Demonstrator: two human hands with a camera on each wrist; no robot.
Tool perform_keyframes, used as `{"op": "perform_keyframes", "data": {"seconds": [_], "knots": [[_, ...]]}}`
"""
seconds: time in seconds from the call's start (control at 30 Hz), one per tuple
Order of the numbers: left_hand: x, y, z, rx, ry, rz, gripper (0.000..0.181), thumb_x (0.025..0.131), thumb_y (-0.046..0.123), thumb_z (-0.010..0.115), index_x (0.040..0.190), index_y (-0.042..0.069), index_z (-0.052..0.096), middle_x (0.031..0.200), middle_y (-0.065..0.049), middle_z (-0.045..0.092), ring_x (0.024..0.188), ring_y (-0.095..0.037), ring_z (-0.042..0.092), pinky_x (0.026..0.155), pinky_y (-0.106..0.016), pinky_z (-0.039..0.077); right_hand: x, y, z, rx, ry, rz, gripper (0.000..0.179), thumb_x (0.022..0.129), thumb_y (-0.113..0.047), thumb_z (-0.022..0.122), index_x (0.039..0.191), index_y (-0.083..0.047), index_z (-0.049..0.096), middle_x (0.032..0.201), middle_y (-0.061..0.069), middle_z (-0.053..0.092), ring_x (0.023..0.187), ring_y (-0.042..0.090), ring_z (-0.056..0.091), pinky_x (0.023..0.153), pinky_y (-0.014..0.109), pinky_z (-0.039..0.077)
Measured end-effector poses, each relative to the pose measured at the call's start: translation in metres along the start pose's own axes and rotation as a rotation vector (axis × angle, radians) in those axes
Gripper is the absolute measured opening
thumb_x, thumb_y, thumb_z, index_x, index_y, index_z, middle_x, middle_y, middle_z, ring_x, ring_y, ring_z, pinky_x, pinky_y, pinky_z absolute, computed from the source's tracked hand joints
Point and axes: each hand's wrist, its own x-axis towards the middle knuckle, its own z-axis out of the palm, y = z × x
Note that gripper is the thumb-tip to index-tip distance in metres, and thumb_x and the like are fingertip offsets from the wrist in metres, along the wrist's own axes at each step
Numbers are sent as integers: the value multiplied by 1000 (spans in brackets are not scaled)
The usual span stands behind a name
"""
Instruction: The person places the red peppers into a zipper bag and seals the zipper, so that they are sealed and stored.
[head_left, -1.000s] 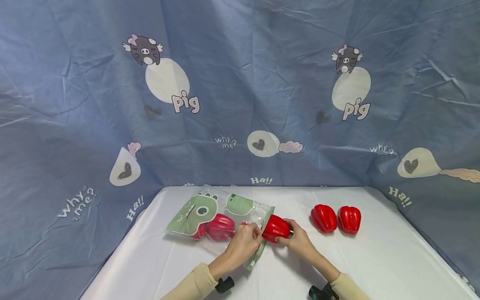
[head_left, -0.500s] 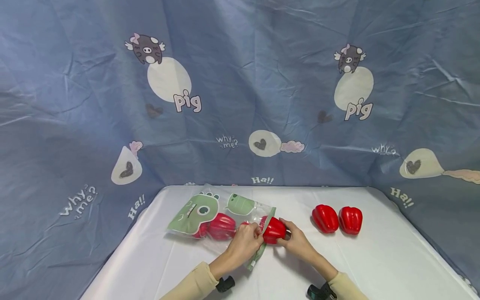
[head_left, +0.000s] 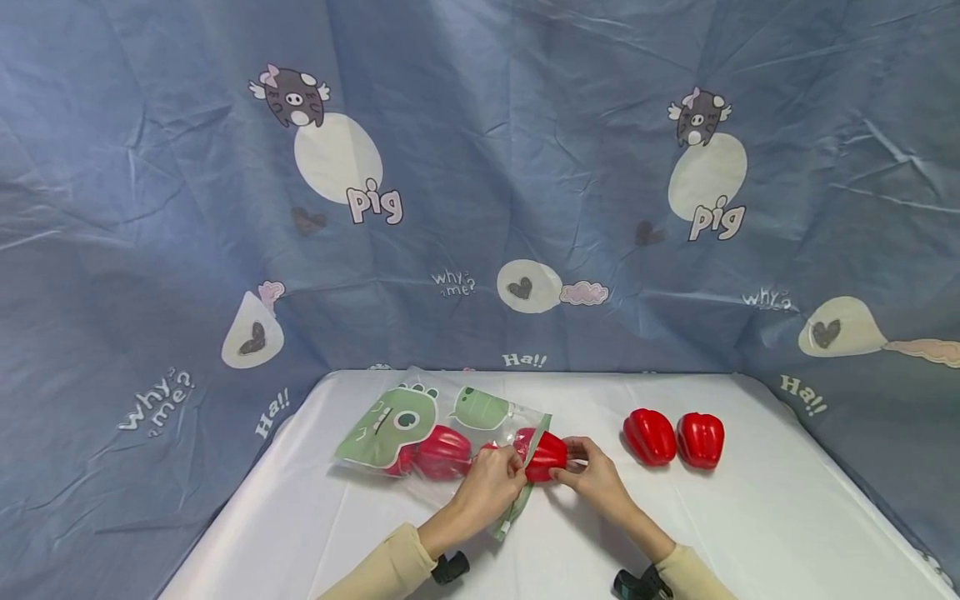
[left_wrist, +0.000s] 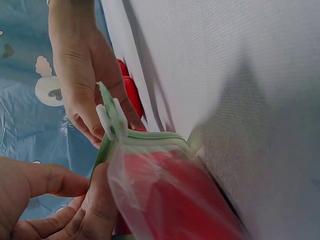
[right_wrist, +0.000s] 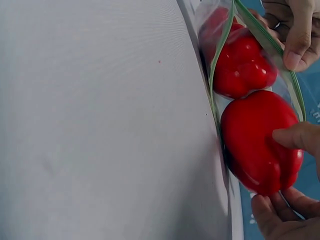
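Your left hand (head_left: 491, 481) pinches the bag (head_left: 480, 408) by its rim, seemingly steadying it around the red pepper (head_left: 550, 458) your right hand (head_left: 597, 482) grips at its mouth

Left grip (head_left: 491, 481) pinched; right grip (head_left: 597, 482) curved, thumb (right_wrist: 299, 137) spread from fingers (right_wrist: 267, 215); both forearms (head_left: 440, 531) angled inward

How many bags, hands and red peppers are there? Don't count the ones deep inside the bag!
Bag: 1
Hands, left hand and right hand: 2
Red pepper in the bag's opening: 1
Red peppers lying apart from the bag: 2
Total: 6
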Motion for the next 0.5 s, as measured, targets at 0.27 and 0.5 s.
{"op": "perform_keyframes", "data": {"seconds": [0.27,0.5], "knots": [[-1,-1,2,-5,-10,1,7,78,3,62,74,7,62,56,8,50,52,1,41,48,-16,37,3,2,6,30,29,-17,45,75,-1,76,116,3,59,115,16,64,109,32,62,89,35,52],[-1,1,1,-22,-13,-16,8,77,2,61,73,8,61,56,8,50,51,1,41,46,-17,36,4,-1,12,56,48,-50,43,75,3,74,115,7,59,115,20,64,107,35,64,88,34,53]]}}
